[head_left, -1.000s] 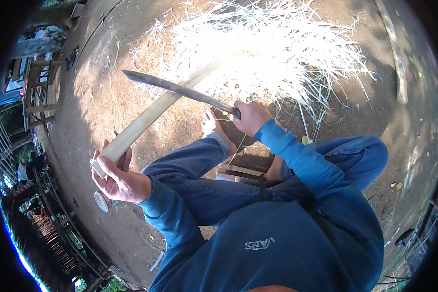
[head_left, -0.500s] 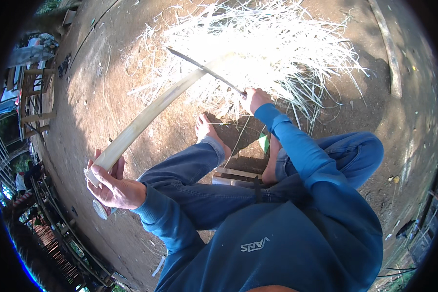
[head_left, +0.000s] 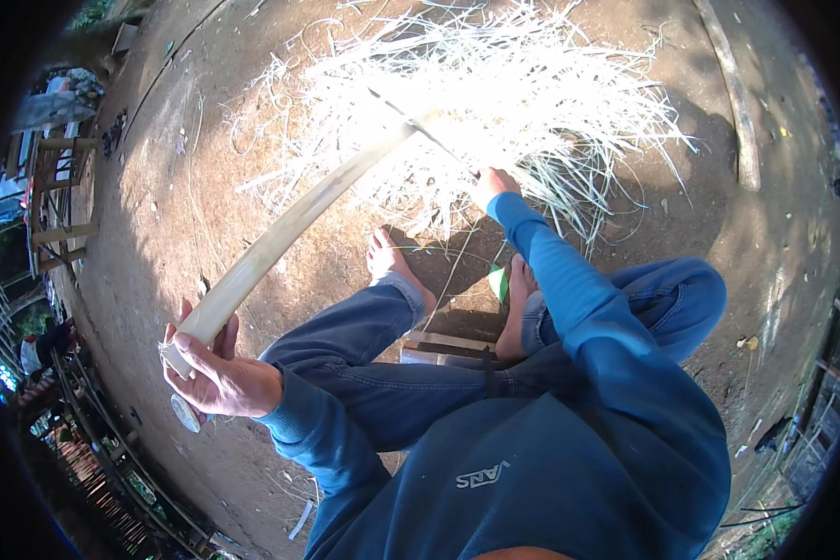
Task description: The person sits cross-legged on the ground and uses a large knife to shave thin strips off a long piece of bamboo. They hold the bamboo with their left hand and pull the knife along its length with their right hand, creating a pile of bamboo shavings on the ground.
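A long, pale, slightly curved strip that looks like split bamboo (head_left: 280,241) slants from the left up to the far middle. My left hand (head_left: 224,378) is closed round its near end, the thumb lying on top. In my right hand (head_left: 495,185) is a long, thin dark knife (head_left: 439,145), gripped at its near end. Its blade crosses the strip close to the strip's far end and appears to touch it. Glare washes out that far end. The knife's handle is mostly hidden in my fist.
Beyond my hands spreads a large heap of thin pale shavings (head_left: 616,121), brightly sunlit. My bare feet and a low wooden piece (head_left: 448,350) are on the dirt ground. A pole (head_left: 737,93) lies at far right; wooden racks (head_left: 65,229) stand at left.
The knife has moved farther out along the strip, toward its far end, with my right hand. My left hand keeps its grip on the near end. The whole view has shifted slightly.
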The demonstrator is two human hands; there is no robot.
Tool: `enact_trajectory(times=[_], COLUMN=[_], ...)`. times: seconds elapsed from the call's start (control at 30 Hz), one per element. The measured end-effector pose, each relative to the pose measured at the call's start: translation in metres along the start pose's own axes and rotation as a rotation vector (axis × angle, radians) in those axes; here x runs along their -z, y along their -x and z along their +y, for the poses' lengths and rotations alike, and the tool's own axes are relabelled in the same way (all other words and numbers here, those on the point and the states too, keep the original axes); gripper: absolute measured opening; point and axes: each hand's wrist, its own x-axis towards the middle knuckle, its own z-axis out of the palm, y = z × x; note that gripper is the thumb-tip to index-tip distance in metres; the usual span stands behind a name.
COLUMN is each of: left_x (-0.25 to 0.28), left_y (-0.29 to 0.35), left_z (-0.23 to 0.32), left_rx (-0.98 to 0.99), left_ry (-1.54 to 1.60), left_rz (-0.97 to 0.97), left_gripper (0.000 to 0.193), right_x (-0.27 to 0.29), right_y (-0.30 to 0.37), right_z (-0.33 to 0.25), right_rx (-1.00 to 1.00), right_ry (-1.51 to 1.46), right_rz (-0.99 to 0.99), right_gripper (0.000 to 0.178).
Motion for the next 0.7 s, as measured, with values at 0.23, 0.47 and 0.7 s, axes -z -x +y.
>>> enact_trajectory(times=[0.23,0.47,0.7], left_x=[-0.002,0.003,-0.003], left_y=[0.000,0.003,0.002], left_z=[0.001,0.000,0.006], left_rx=[-0.012,-0.011,-0.013], left_ry=[0.010,-0.055,0.015], left_rz=[-0.001,0.013,-0.140], left_gripper=[0.034,0.035,0.037], right_x=[-0.016,-0.010,-0.025], right_y=[-0.020,-0.003,-0.008], right_z=[0.020,0.035,0.036], right_rx=[0.014,0.032,-0.070], right_ry=[0.006,-0.008,-0.045], right_rz=[0.071,0.010,-0.052], right_gripper=[0.034,0.040,0.050])
